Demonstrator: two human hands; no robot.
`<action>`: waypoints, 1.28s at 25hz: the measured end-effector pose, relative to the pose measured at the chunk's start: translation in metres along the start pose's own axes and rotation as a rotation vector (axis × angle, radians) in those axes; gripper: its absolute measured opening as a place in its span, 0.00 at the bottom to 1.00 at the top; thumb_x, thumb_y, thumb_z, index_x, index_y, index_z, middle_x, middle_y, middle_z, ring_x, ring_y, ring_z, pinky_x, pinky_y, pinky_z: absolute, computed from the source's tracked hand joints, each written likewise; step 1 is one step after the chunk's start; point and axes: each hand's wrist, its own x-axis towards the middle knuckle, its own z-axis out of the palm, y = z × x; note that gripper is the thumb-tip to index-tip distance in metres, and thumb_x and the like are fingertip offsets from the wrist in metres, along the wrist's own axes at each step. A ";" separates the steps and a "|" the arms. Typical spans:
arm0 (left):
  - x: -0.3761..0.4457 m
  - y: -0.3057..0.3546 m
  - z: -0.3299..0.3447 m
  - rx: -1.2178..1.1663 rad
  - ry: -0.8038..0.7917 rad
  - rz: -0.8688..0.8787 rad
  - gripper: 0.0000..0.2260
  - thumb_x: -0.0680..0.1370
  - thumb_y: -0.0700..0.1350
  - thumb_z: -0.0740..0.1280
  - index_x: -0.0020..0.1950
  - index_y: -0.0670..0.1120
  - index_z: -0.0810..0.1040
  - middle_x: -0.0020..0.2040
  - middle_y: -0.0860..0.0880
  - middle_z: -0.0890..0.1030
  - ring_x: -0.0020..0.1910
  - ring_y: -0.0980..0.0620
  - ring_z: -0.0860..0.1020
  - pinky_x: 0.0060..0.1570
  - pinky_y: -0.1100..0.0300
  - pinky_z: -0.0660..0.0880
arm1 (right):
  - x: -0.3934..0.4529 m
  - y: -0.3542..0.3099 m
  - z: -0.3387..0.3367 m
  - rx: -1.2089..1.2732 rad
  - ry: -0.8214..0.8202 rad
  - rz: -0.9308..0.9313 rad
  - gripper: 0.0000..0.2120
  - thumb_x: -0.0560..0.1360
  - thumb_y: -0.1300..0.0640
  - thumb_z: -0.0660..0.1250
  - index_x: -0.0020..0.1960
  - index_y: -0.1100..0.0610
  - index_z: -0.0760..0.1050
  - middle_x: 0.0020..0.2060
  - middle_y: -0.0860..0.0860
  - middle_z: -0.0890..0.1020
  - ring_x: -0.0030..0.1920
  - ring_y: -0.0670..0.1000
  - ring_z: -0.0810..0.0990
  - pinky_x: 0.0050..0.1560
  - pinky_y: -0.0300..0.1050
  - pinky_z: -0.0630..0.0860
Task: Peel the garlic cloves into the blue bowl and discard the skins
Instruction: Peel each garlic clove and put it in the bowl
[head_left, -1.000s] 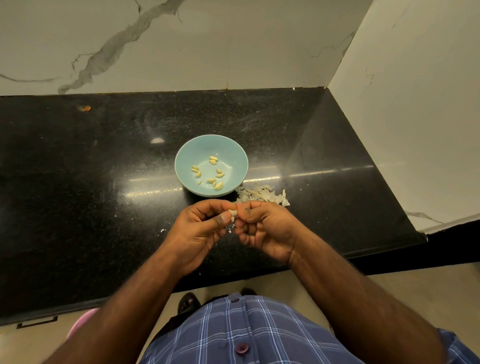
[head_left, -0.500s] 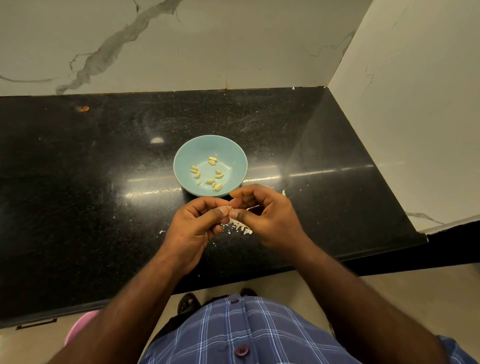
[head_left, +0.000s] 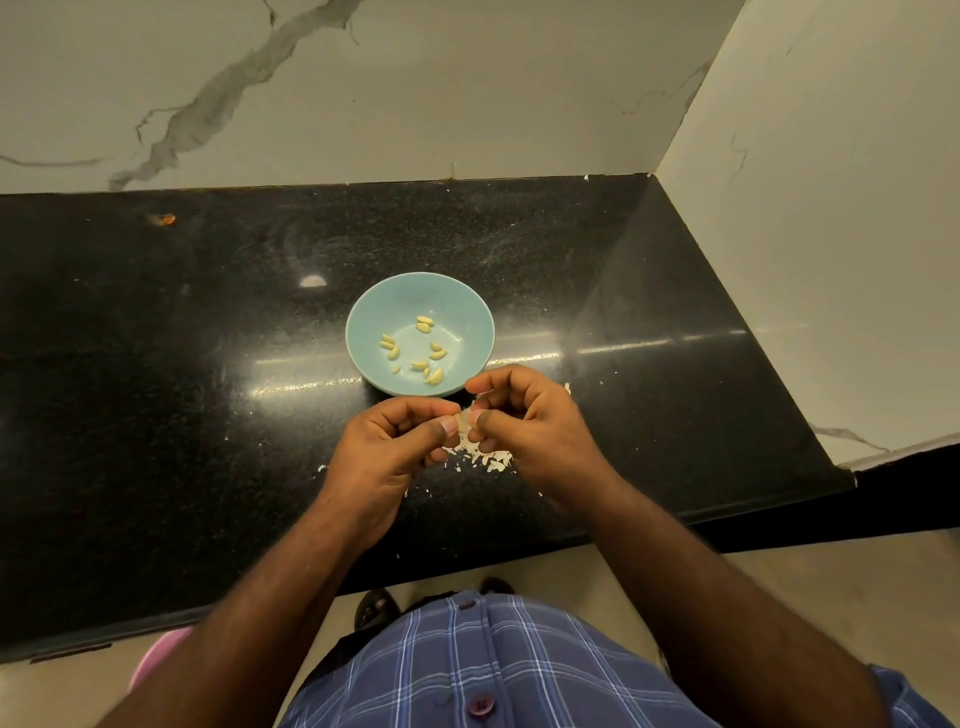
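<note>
Garlic clove (head_left: 464, 417): pinched in left grip (head_left: 400, 441) and right grip (head_left: 524, 421), near table's front edge, beside blue bowl (head_left: 363, 317). Step, judged: peeling. Next: free skin, drop clove in bowl.

I wear a blue plaid shirt (head_left: 498, 670) crossed with white and dark check lines, closed by a front placket with dark maroon buttons (head_left: 480, 704). My forearms are bare. Dark footwear (head_left: 375, 608) shows below the hem
</note>
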 end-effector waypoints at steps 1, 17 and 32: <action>0.000 0.000 0.000 -0.010 0.006 -0.004 0.06 0.71 0.40 0.74 0.46 0.45 0.87 0.42 0.42 0.85 0.42 0.50 0.81 0.39 0.63 0.79 | 0.000 0.000 -0.001 0.000 0.002 0.011 0.12 0.78 0.69 0.67 0.56 0.55 0.79 0.42 0.53 0.83 0.43 0.54 0.83 0.45 0.46 0.82; 0.002 -0.001 0.004 -0.101 0.005 -0.101 0.15 0.70 0.36 0.74 0.56 0.41 0.83 0.51 0.41 0.87 0.46 0.50 0.85 0.43 0.63 0.81 | 0.001 0.006 -0.004 -0.280 0.103 -0.138 0.10 0.76 0.61 0.73 0.56 0.53 0.81 0.43 0.47 0.84 0.46 0.48 0.84 0.50 0.47 0.83; 0.004 -0.005 0.002 0.138 0.033 -0.123 0.11 0.72 0.42 0.75 0.51 0.39 0.83 0.43 0.41 0.86 0.41 0.49 0.84 0.37 0.62 0.80 | 0.002 0.016 -0.017 -0.470 0.027 -0.098 0.13 0.75 0.54 0.76 0.59 0.50 0.84 0.50 0.44 0.87 0.52 0.41 0.83 0.58 0.46 0.81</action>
